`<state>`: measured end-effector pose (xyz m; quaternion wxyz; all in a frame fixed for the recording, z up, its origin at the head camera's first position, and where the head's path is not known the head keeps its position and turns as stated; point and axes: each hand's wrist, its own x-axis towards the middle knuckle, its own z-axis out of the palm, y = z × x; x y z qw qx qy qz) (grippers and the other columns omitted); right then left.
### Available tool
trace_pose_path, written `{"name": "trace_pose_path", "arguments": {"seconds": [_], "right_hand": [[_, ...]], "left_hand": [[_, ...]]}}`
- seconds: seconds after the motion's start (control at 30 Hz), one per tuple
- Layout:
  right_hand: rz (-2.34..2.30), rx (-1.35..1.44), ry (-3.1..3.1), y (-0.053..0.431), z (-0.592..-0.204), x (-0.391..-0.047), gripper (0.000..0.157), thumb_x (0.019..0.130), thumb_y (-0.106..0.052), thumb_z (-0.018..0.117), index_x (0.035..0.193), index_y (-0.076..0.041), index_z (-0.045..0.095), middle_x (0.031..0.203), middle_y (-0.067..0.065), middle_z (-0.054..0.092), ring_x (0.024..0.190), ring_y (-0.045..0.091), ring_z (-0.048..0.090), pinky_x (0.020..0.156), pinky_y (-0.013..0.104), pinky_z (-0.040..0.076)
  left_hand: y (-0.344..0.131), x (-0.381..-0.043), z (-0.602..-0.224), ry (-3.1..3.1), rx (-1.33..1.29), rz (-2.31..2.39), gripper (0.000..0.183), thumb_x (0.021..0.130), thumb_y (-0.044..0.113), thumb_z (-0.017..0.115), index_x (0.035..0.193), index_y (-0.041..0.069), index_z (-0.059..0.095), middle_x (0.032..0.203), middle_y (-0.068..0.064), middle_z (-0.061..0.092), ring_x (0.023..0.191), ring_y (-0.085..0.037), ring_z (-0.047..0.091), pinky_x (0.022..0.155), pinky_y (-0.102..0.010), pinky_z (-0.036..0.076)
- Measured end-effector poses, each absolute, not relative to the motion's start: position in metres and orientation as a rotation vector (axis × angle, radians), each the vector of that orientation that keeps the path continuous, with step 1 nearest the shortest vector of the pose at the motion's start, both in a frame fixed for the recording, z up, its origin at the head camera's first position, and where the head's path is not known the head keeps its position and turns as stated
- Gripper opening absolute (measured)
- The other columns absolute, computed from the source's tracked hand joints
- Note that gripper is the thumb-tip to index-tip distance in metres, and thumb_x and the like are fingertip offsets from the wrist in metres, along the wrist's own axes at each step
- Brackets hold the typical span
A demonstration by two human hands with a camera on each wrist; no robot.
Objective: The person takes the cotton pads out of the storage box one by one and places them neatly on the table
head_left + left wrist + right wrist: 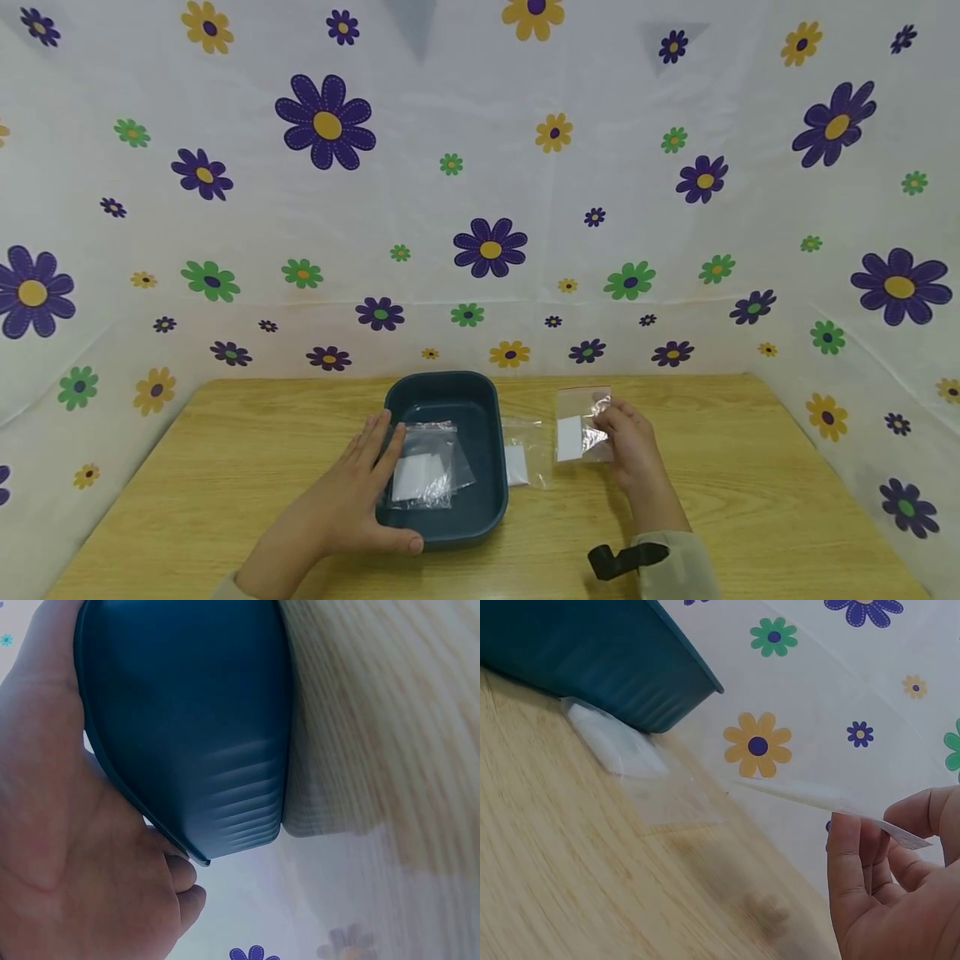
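A dark teal plastic bin (pixel 480 508) stands on the table with several clear zip bags (pixel 423 475) inside, white pieces showing through them. My left hand (pixel 348 496) rests along the bin's left rim, fingers spread and fairly straight; the left wrist view shows the palm against the bin wall (pixel 187 735). To the right, my right hand (pixel 630 442) pinches the edge of a small clear zip bag (pixel 570 437) with a white piece in it, held above the table. Another such bag (pixel 615 742) lies on the table against the bin's right side.
The light wood table (pixel 750 500) carries the bin and bags. Behind and beside it hangs a white cloth (pixel 420 200) with purple, yellow and green flowers. A black strap mount (pixel 622 560) sits on the right wrist.
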<state>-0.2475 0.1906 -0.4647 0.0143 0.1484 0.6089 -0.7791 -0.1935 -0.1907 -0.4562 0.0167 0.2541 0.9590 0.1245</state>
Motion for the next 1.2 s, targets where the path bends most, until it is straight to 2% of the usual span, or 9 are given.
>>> {"name": "trace_pose_path", "arguments": {"seconds": [0.23, 0.47, 0.67, 0.97, 1.2], "right_hand": [[-2.354, 0.484, 2.004, 0.192, -0.469, -0.249, 0.031, 0.090, 0.001, 0.049, 0.121, 0.002, 0.053, 0.093, -0.006, 0.061, 0.085, 0.007, 0.055, 0.077, 0.019, 0.047], [-2.267, 0.475, 2.063, 0.194, -0.476, -0.249, 0.042, 0.090, 0.000, 0.050, 0.132, 0.005, 0.051, 0.103, 0.000, 0.062, 0.089, 0.010, 0.055, 0.076, 0.019, 0.047], [-2.207, 0.453, 2.117, 0.196, -0.478, -0.250, 0.044, 0.090, 0.000, 0.047, 0.135, 0.003, 0.051, 0.114, 0.007, 0.055, 0.091, 0.012, 0.052, 0.074, 0.018, 0.046], [-2.074, 0.447, 2.231, 0.199, -0.478, -0.249, 0.048, 0.088, -0.005, 0.051, 0.136, 0.002, 0.051, 0.115, 0.013, 0.058, 0.088, 0.015, 0.056, 0.069, 0.024, 0.049], [-1.918, 0.425, 2.343, 0.201, -0.481, -0.247, 0.047, 0.089, -0.006, 0.053, 0.136, 0.001, 0.053, 0.100, 0.011, 0.061, 0.077, 0.015, 0.057, 0.064, 0.027, 0.049]], "left_hand": [[-0.190, -0.193, -0.454, 2.979, 0.788, 0.398, 0.136, 0.064, 0.093, 0.056, 0.160, 0.007, 0.012, 0.166, -0.024, 0.002, 0.153, -0.042, 0.002, 0.119, -0.060, 0.020], [-0.191, -0.193, -0.455, 2.982, 0.774, 0.392, 0.137, 0.064, 0.094, 0.055, 0.161, 0.007, 0.011, 0.166, -0.023, 0.002, 0.153, -0.042, 0.001, 0.119, -0.059, 0.019], [-0.190, -0.193, -0.457, 2.983, 0.761, 0.401, 0.137, 0.064, 0.093, 0.056, 0.161, 0.009, 0.010, 0.166, -0.021, 0.000, 0.153, -0.041, -0.001, 0.119, -0.059, 0.019], [-0.189, -0.192, -0.454, 2.979, 0.749, 0.411, 0.136, 0.064, 0.094, 0.056, 0.161, 0.009, 0.012, 0.166, -0.022, 0.002, 0.153, -0.041, 0.002, 0.119, -0.059, 0.020], [-0.190, -0.192, -0.454, 2.975, 0.759, 0.410, 0.136, 0.064, 0.094, 0.055, 0.161, 0.009, 0.011, 0.166, -0.021, 0.001, 0.153, -0.040, 0.000, 0.119, -0.059, 0.019]]}}
